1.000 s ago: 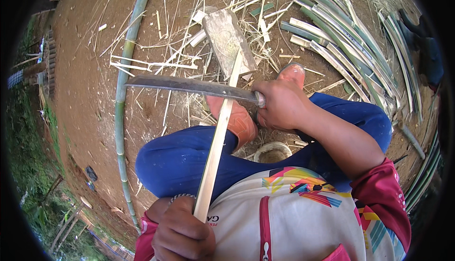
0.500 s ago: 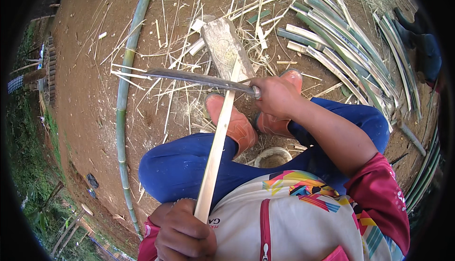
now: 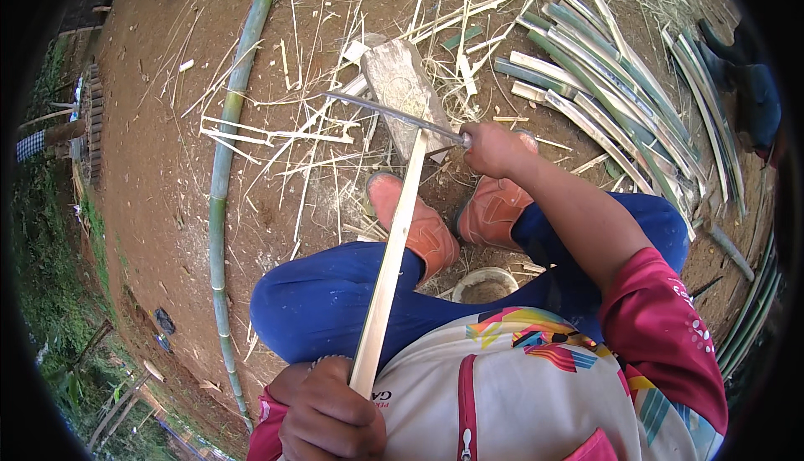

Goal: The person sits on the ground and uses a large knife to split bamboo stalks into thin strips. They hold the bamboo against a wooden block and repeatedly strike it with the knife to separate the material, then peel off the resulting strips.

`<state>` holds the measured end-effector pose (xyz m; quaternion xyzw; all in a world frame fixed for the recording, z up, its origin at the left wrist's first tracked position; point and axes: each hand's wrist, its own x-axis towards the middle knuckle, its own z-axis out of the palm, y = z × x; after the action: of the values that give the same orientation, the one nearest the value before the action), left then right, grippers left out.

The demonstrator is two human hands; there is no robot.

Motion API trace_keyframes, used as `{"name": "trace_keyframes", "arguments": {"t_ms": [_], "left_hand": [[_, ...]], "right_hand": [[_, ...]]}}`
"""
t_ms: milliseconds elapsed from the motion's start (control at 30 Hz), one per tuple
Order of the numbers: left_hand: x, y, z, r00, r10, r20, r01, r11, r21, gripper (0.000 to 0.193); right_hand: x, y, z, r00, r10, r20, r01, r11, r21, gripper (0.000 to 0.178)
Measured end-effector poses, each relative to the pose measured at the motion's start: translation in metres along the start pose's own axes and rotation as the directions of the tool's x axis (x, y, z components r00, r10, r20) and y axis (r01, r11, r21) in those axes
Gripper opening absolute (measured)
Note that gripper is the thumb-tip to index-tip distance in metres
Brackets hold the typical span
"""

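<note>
My left hand (image 3: pixel 333 415) is closed round the near end of a pale split bamboo strip (image 3: pixel 392 272). The strip slants up and away from my body, its far end near a worn wooden block (image 3: pixel 400 84) on the ground. My right hand (image 3: pixel 496 149) grips the handle of a long-bladed machete (image 3: pixel 389 111). The blade points left across the block, right at the far end of the strip; whether it touches the strip is hard to tell. Most of the handle is hidden in my fist.
A long green bamboo pole (image 3: pixel 219 185) lies on the left. Split bamboo pieces (image 3: pixel 603 84) are piled at the far right. Thin shavings litter the dirt around the block. My orange boots (image 3: pixel 419 226) flank the near side, with a small round bowl (image 3: pixel 486 283) behind them.
The machete blade has swung, its tip moving right and farther away, and now shows edge-on. My right hand has shifted slightly right and away. The left hand keeps its grip on the strip.
</note>
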<state>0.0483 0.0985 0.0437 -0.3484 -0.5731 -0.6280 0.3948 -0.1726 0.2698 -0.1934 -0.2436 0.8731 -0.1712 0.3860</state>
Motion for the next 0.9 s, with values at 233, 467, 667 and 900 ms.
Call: {"name": "trace_keyframes", "arguments": {"t_ms": [233, 467, 667, 900], "left_hand": [[-0.008, -0.001, -0.016, 0.989, 0.068, 0.128, -0.049, 0.988, -0.145, 0.036], [0.029, -0.023, 0.021, 0.999, -0.052, -0.001, 0.052, 0.999, -0.009, 0.016], [0.03, -0.025, 0.023, 0.999, -0.035, 0.019, 0.035, 0.999, -0.038, 0.017], [0.023, -0.016, 0.001, 0.976, -0.075, 0.202, 0.104, 0.985, -0.138, 0.029]], "right_hand": [[0.03, 0.016, 0.012, 1.0, 0.027, 0.016, -0.028, 0.999, 0.041, 0.037], [0.06, 0.046, 0.028, 0.999, 0.049, -0.019, -0.048, 0.996, 0.079, 0.036], [0.014, 0.013, -0.015, 0.998, -0.062, 0.023, 0.061, 0.997, 0.04, 0.033], [-0.119, -0.061, -0.052, 0.925, -0.373, -0.071, 0.38, 0.913, 0.148, 0.026]]}}
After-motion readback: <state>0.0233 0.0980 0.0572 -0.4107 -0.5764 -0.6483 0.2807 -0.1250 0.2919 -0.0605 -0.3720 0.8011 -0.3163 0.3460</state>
